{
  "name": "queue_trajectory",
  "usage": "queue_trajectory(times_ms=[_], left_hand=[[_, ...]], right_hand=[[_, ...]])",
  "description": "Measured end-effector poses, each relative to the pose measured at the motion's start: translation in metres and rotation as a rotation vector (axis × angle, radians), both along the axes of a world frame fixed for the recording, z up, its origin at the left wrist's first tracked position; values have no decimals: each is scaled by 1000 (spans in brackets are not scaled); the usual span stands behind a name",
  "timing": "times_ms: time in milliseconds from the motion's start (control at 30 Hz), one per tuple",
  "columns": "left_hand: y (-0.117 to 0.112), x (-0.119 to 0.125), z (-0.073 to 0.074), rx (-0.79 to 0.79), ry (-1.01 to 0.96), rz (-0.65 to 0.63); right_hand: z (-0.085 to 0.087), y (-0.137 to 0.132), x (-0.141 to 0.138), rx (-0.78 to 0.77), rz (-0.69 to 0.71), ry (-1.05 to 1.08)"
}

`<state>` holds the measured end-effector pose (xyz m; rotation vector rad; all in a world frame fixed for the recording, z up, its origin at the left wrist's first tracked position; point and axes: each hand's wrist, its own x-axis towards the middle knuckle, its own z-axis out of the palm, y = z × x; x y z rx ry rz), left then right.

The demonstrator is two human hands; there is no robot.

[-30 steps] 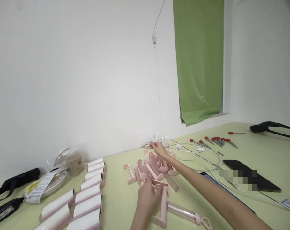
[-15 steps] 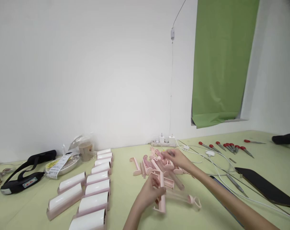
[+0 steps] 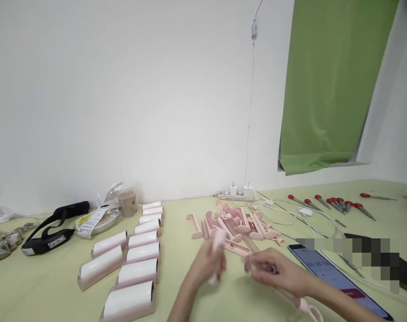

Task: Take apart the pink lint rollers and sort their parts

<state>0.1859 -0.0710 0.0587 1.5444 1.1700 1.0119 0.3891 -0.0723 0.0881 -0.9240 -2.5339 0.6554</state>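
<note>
My left hand (image 3: 203, 264) is closed around a pale pink plastic piece (image 3: 218, 243), blurred by motion. To its right, my right hand (image 3: 275, 270) has its fingers pinched together around a small tool with a dark round end (image 3: 272, 269); the rest of that tool is hidden or blurred. Below my right wrist shows a pink cap with a loop (image 3: 306, 307), on what looks like a clear tube; whether it lies on the table or hangs from the hand I cannot tell. Just beyond both hands is a heap of pink plastic parts (image 3: 237, 247) and clear tubes.
Rows of white-and-pink half-round shells (image 3: 131, 300) stand at left. Beyond are a black strap (image 3: 49, 241), a roll of tape (image 3: 127, 204) and a power strip (image 3: 233, 197). At right lie a phone (image 3: 324, 268), white cables (image 3: 319, 228) and several red-ended tools (image 3: 339, 205).
My right hand has come back from the heap toward me and nearer my left hand. The pink piece in my left hand has turned. The loop-capped tube has shifted right and closer. The view has swung slightly left.
</note>
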Motion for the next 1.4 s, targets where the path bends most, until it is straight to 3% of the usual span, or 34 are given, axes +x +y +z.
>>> queue_trajectory(times_ms=[100, 167, 267, 333, 400, 433, 533, 633, 733, 833, 900, 967, 1067, 1167, 1267, 1400], left_hand=[[3, -15, 3, 99, 15, 126], [2, -15, -4, 166, 175, 59], [2, -8, -19, 317, 552, -60], [6, -4, -24, 433, 672, -7], [10, -3, -21, 516, 553, 123], [11, -4, -17, 498, 389, 181], [6, -7, 1, 217, -167, 175], [-4, -7, 11, -78, -536, -22], [-6, -5, 10, -200, -771, -131], [-4, -1, 6, -260, -878, -197], [-4, 1, 5, -296, -850, -227], [-7, 3, 6, -337, -797, -238], [-12, 5, 9, -399, -743, -287], [-16, 6, 12, -406, -748, -316], [-20, 10, 13, -333, -731, -269], [-23, 16, 8, -401, -466, -287]], right_hand=[[15, 2, 21, 87, -321, 82], [23, 2, 27, 152, -410, 90], [27, -1, 19, 279, -343, 79], [23, -5, 5, 416, -247, 45], [18, -10, -12, 609, -147, -14], [16, -12, -21, 708, -100, -47], [13, -14, -44, 883, 61, -81], [17, -11, -57, 733, 262, 93], [29, -2, -63, 387, 271, 723], [42, 6, -68, 51, 232, 1284], [46, 9, -73, -54, 262, 1361], [43, 11, -80, -48, 278, 1306], [31, 14, -87, 66, 151, 1114], [17, 20, -87, 284, -31, 790], [4, 28, -79, 414, -92, 418], [-5, 38, -62, 570, -257, 159]])
